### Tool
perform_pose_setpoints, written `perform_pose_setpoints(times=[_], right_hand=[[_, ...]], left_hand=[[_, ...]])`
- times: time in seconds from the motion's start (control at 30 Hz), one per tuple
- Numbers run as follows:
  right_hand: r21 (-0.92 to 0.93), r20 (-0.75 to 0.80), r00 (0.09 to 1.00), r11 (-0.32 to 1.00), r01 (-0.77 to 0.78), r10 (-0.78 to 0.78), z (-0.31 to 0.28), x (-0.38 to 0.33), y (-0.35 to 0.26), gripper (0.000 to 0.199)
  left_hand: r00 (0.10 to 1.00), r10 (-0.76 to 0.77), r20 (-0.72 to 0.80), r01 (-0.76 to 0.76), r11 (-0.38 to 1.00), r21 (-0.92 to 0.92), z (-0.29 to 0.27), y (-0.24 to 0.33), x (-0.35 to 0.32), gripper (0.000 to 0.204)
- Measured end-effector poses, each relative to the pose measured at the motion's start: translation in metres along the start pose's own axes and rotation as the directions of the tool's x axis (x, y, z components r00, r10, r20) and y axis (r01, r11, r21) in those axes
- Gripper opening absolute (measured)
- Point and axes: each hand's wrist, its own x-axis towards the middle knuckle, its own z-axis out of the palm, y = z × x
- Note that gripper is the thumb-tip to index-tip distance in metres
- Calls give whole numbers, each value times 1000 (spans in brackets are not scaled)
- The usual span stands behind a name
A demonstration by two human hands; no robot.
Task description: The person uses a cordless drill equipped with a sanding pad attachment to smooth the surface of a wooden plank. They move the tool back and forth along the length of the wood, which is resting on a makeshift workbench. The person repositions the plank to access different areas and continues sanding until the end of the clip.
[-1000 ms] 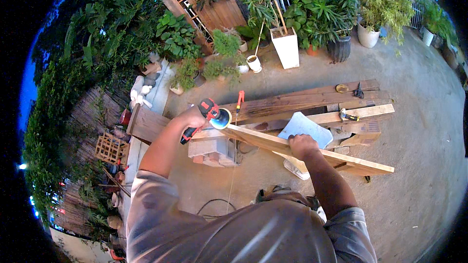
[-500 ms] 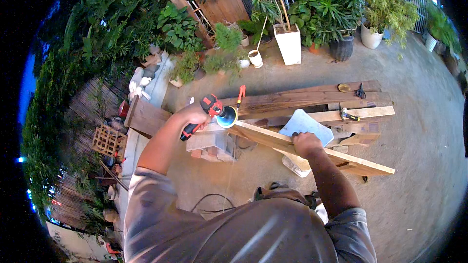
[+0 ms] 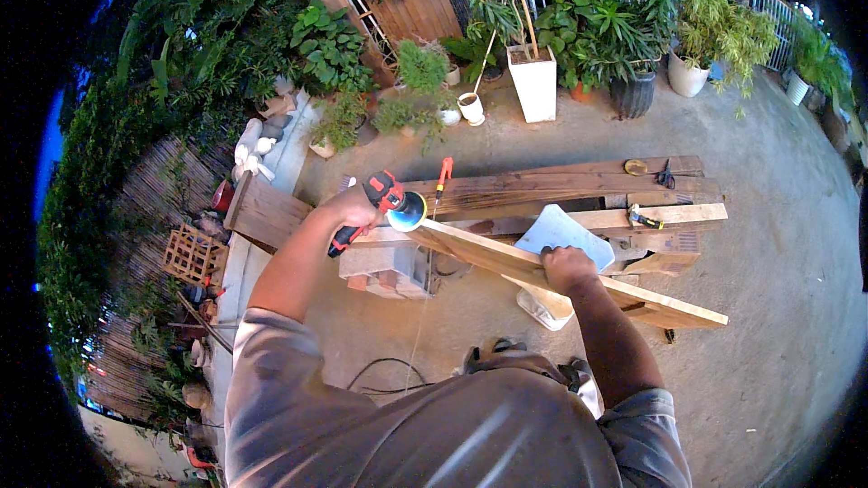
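My left hand (image 3: 355, 205) is closed round the grip of a red and black cordless power tool (image 3: 384, 190). Its round sanding pad (image 3: 407, 212) is at the left end of a long wooden plank (image 3: 479, 251), near or against the edge; exact contact cannot be made out. The plank stands on its edge, slanting from the pad down to the right. My right hand (image 3: 570, 268) is wrapped over the plank's upper edge, past its middle. A small dark spot shows by that thumb; what it is cannot be told. Behind the right hand lies a pale blue-white panel (image 3: 562, 233).
Concrete blocks (image 3: 384, 264) stand under the left end. Darker boards (image 3: 561, 183) lie beyond, bearing a tape roll (image 3: 636, 166), scissors (image 3: 665, 175) and a yellow-black tool (image 3: 645, 217). An orange-tipped tool (image 3: 443, 176) stands nearby. A cable (image 3: 384, 363) curls on the floor; potted plants (image 3: 533, 81) line the back.
My left hand and the power tool have shifted a little left, baring more of the plank's left end. My right hand keeps its grip at the same place on the plank.
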Motion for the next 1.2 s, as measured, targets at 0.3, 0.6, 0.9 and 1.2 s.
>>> perform_pose_setpoints(times=[0.3, 0.6, 0.9, 1.2], right_hand=[[19, -10, 1000, 1000, -19, 20, -2, -3, -1, 30], [14, -14, 1000, 1000, -13, 14, 6, -4, -2, 26], [-5, -59, 998, 1000, -10, 10, 10, -4, 0, 27], [-33, 27, 999, 999, -21, 22, -4, -9, -7, 29]], left_hand=[[999, 14, -32, -14, 1000, -8, -3, -1, -4, 13], [1000, 18, -14, -17, 998, 60, -4, -7, -7, 10], [1000, 22, -18, -23, 1000, -14, -6, -19, -2, 15], [999, 33, -2, -33, 999, 32, -5, -31, 17, 12]])
